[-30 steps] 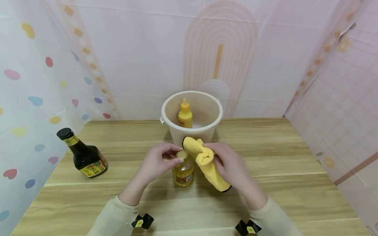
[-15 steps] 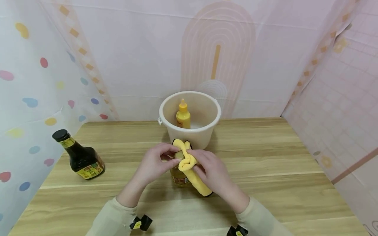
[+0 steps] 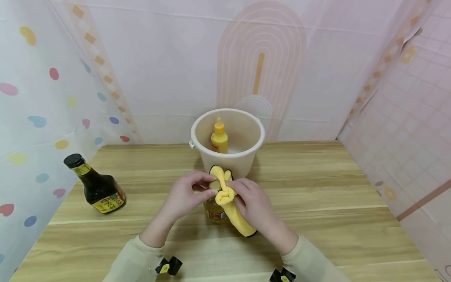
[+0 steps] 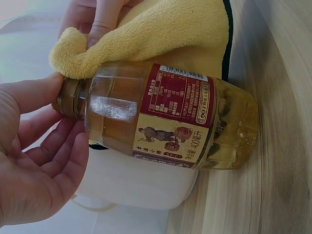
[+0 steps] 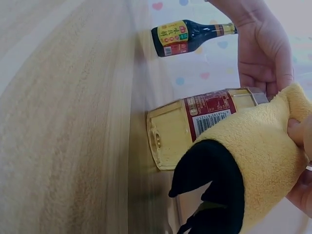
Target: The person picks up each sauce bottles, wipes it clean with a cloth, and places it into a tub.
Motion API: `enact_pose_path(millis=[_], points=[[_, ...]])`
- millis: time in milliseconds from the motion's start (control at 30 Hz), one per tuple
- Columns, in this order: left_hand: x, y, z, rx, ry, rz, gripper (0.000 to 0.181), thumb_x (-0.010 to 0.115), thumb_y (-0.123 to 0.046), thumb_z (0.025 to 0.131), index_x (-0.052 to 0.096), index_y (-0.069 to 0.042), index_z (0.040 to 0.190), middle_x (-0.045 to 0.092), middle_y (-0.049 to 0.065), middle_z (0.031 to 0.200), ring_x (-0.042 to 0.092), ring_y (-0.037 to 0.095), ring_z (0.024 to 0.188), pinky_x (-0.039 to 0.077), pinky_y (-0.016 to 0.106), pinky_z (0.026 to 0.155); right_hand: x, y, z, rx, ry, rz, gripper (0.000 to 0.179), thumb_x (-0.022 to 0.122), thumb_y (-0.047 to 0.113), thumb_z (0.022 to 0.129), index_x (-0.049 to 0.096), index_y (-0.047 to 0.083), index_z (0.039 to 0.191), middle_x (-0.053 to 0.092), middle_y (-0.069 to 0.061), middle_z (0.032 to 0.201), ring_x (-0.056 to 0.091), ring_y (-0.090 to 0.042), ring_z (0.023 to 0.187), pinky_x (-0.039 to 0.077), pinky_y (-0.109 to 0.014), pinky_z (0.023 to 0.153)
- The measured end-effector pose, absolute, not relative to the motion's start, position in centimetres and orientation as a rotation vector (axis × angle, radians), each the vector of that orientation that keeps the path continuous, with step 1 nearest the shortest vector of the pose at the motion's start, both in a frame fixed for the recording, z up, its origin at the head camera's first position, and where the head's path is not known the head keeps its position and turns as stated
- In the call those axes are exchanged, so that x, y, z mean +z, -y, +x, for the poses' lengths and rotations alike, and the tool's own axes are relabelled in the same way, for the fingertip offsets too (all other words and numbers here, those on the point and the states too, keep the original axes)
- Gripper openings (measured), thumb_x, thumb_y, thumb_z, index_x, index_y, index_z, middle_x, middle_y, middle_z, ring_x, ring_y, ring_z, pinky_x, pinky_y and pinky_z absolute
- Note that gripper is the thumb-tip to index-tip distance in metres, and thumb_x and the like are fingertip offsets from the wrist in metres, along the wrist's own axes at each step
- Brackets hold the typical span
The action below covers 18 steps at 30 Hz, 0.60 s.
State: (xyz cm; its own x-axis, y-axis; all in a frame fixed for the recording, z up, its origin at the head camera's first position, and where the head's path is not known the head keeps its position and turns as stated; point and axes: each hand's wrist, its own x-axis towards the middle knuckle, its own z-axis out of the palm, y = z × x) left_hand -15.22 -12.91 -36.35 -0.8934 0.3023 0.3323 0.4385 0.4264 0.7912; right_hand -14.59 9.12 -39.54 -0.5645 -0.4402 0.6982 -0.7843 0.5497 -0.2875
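Note:
A clear bottle of yellow oil (image 4: 117, 105) with a red and cream label stands upright on the table, in front of the bucket. My left hand (image 3: 192, 194) pinches its cap (image 4: 69, 97) between thumb and fingers. A yellow cloth (image 3: 237, 219) with dark edging is bunched in my right hand (image 3: 251, 201), which grips it against the bottle's right side near the neck. In the right wrist view the cloth (image 5: 261, 151) covers part of the bottle's shoulder and side.
A white bucket (image 3: 234, 160) stands right behind the oil bottle, with a yellow squeeze bottle (image 3: 220, 141) inside it. A dark sauce bottle (image 3: 102, 190) with a black cap stands on the wooden table (image 3: 317, 188) at the left. Patterned curtains surround the table's back and sides.
My right hand has brought the cloth leftward from beside the oil bottle onto its side. The left hand keeps its hold on the cap.

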Motion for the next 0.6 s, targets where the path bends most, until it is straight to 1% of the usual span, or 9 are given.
enact_pose_path(millis=[167, 367, 500, 600], points=[[-36.3, 12.88, -15.2, -1.474, 2.536, -0.655, 0.025, 0.082, -0.006, 0.081, 0.073, -0.005, 0.105, 0.068, 0.004, 0.101, 0.066, 0.016, 0.086, 0.057, 0.031, 0.076, -39.68, -9.29, -14.63, 0.787, 2.247, 0.987, 0.036, 0.074, -0.007, 0.08, 0.069, 0.006, 0.114, 0.065, -0.005, 0.1, 0.064, -0.023, 0.09, 0.054, -0.037, 0.078], [-36.31, 12.96, -15.2, -1.47, 2.534, -0.656, 0.024, 0.082, -0.007, 0.082, 0.073, -0.006, 0.105, 0.068, 0.003, 0.1, 0.066, 0.015, 0.086, 0.057, 0.03, 0.075, -39.86, -9.48, -14.56, 0.788, 2.275, 0.985, 0.036, 0.072, -0.009, 0.08, 0.069, 0.007, 0.112, 0.064, -0.005, 0.099, 0.063, -0.022, 0.087, 0.054, -0.036, 0.074], [-36.26, 12.86, -15.24, -1.462, 2.543, -0.653, 0.026, 0.083, -0.006, 0.08, 0.073, -0.006, 0.104, 0.068, 0.002, 0.099, 0.066, 0.015, 0.086, 0.057, 0.029, 0.075, -40.02, -9.66, -14.57, 0.82, 2.271, 0.984, 0.035, 0.072, -0.009, 0.081, 0.069, 0.007, 0.112, 0.064, -0.005, 0.098, 0.063, -0.021, 0.087, 0.055, -0.035, 0.073], [-36.29, 12.85, -15.2, -1.459, 2.539, -0.657, 0.025, 0.082, -0.006, 0.081, 0.073, -0.005, 0.104, 0.068, 0.003, 0.098, 0.066, 0.016, 0.086, 0.057, 0.03, 0.075, -40.19, -9.83, -14.6, 0.846, 2.265, 0.987, 0.034, 0.072, -0.008, 0.082, 0.069, 0.007, 0.112, 0.064, -0.005, 0.099, 0.063, -0.02, 0.088, 0.055, -0.034, 0.074]])
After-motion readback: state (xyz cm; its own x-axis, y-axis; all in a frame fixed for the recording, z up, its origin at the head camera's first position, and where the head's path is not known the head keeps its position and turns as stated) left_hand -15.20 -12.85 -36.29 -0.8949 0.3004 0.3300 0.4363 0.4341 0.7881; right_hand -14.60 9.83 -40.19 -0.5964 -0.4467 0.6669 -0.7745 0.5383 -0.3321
